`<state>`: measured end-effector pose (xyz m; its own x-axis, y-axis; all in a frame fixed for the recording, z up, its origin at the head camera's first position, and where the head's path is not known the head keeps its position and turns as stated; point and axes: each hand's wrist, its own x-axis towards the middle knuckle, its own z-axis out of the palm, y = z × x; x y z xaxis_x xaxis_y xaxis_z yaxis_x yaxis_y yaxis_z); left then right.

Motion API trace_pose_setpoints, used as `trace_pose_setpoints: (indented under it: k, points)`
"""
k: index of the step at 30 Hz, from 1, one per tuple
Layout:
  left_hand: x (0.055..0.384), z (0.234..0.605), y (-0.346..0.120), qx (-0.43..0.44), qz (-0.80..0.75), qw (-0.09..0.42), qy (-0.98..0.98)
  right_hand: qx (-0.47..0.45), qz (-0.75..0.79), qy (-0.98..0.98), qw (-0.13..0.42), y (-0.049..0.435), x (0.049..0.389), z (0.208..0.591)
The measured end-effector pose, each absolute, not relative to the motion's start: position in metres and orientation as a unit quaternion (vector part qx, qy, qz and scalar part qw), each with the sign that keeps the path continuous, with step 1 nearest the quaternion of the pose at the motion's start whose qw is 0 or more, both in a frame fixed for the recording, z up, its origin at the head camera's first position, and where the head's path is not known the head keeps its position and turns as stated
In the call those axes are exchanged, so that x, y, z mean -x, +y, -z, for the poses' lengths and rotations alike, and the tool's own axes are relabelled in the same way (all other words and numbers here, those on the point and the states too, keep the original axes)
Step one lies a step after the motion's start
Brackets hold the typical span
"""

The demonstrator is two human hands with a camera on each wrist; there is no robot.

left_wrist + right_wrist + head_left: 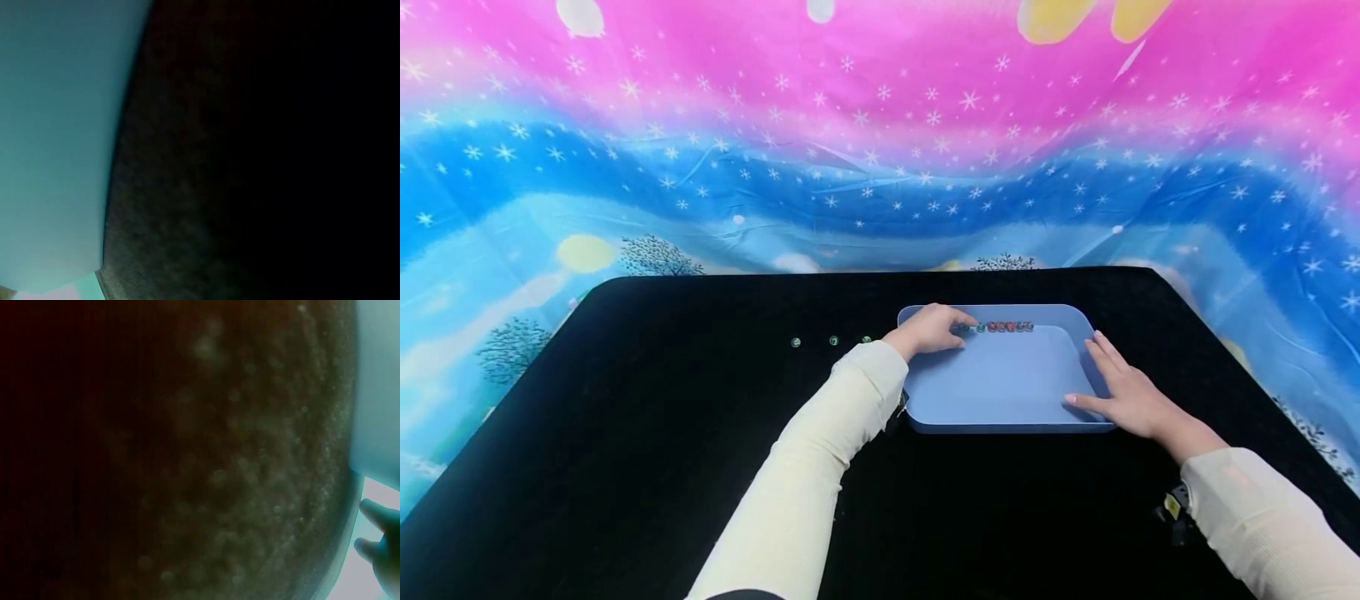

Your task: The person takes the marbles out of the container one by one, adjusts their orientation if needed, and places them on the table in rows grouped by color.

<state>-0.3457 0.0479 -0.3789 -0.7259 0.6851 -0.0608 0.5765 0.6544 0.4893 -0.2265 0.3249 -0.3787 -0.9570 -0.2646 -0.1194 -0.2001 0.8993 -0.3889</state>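
A shallow blue tray (pixel 1000 375) lies on the black-covered table. Along its back edge runs a row of small marbles (pixel 1011 327), reddish toward the right and greenish toward the left. My left hand (pixel 934 328) reaches over the tray's back left part, fingertips right at the row's left end, with thumb and forefinger apart. My right hand (pixel 1127 396) rests on the tray's right side with fingers stretched along the rim and the thumb over the inside. The left wrist view has just the tray's outer wall (pixel 56 137); dark fingers (pixel 378 550) show low in the right wrist view.
Left of the tray, greenish marbles stand spaced out on the black cloth, among them a far-left marble (pixel 796 342) and a middle marble (pixel 833 341); another shows beside my left wrist. A pink and blue snowflake curtain (pixel 880 150) hangs behind the table.
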Motion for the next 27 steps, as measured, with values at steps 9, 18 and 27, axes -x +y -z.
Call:
trace_pose_setpoints:
  k: [9,18,27]
  points:
    - [0.3425,0.3793,0.0484,-0.328,-0.235,0.091,0.910,0.121,0.192,0.970,0.082,0.3255,0.2244,0.3811]
    - [0.3405,0.3791,0.0489,-0.323,-0.193,0.059,0.925,0.124,0.191,0.970,0.078,0.3260,0.2239,0.3824]
    - [0.3403,0.3798,0.0490,-0.331,-0.158,0.029,0.930,0.122,0.191,0.971,0.076,0.3258,0.2229,0.3825]
